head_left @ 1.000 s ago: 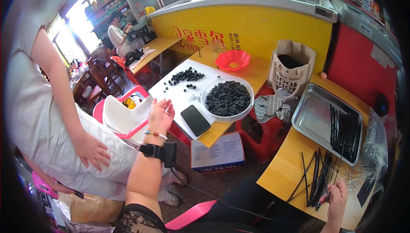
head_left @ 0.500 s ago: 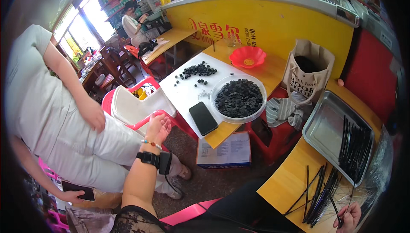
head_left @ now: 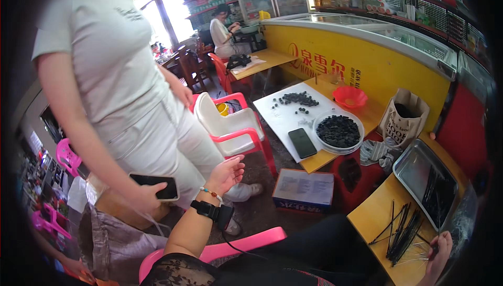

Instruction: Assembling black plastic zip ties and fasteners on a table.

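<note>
My left hand (head_left: 225,175) is raised over the floor, palm up, with loosely bent fingers and nothing in it. A bead bracelet and a black strap device are on that wrist. At the lower right my right hand (head_left: 443,246) pinches a thin black rod (head_left: 434,250), partly hidden by the fingers. Close to it, a loose bundle of black rods (head_left: 402,233) lies on the yellow wooden table (head_left: 367,218). More black rods (head_left: 436,189) lie in the metal tray (head_left: 406,166) behind that hand.
A person (head_left: 110,76) in pale clothes stands at my left, holding a phone (head_left: 154,186). Ahead are a tub of black discs (head_left: 338,131), a phone (head_left: 302,143), a red bowl (head_left: 349,97) and a tote bag (head_left: 403,123). A box (head_left: 304,189) and pink-and-white chair (head_left: 225,118) stand on the floor.
The view has swung left and up, so the tables appear farther right and the standing person shows more fully. My left fingers bend more. My right hand still holds a rod.
</note>
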The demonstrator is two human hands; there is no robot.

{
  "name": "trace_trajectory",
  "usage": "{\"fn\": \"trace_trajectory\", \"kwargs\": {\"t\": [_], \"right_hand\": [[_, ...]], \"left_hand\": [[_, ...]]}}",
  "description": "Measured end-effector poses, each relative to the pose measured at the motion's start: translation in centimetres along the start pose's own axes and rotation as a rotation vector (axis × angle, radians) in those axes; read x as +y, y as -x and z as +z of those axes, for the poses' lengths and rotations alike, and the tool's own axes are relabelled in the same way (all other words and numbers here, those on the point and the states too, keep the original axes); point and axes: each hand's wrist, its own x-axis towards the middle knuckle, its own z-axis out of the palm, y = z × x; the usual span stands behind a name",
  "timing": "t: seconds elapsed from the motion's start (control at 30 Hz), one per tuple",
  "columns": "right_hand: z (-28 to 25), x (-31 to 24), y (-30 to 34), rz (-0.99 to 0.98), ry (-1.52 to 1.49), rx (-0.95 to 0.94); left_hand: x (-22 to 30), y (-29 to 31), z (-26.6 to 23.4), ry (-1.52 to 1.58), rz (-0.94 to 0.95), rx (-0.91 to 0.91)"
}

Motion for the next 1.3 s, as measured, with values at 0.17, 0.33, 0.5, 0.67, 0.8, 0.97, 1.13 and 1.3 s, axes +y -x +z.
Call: {"fn": "trace_trajectory", "kwargs": {"t": [0.17,0.33,0.5,0.67,0.8,0.97,1.13,1.3], "right_hand": [[1.7,-0.7,-1.8,-0.042,0.134,0.018],[3.2,-2.2,-1.3,-0.124,0.084,0.141],[1.2,-2.6,-2.3,-0.131,0.217,0.115],[-1.2,-4.0,-1.3,-0.138,0.519,0.142],[1.4,-6.0,0.7,-0.350,0.819,0.266],[2.4,-8.2,2.0,-0.063,0.250,0.271],[0.5,-6.9,5.4,-0.033,-0.149,0.302],[3.9,-2.6,10.5,0.053,-0.636,0.212]], "left_hand": [[-0.1,3.7,-3.5,0.032,-0.035,-0.095],[-3.8,2.8,-8.0,0.250,-0.192,0.291],[-4.8,3.7,-8.7,0.255,-0.225,0.287],[-5.2,3.6,-3.0,0.178,-0.250,-0.069],[-5.2,5.3,4.8,0.067,-0.276,-0.427],[-7.4,8.6,16.8,-0.195,-0.393,-0.825],[-13.5,12.7,27.5,-0.401,-0.580,-1.117],[-18.8,17.6,32.7,-0.336,-0.631,-1.152]]}}
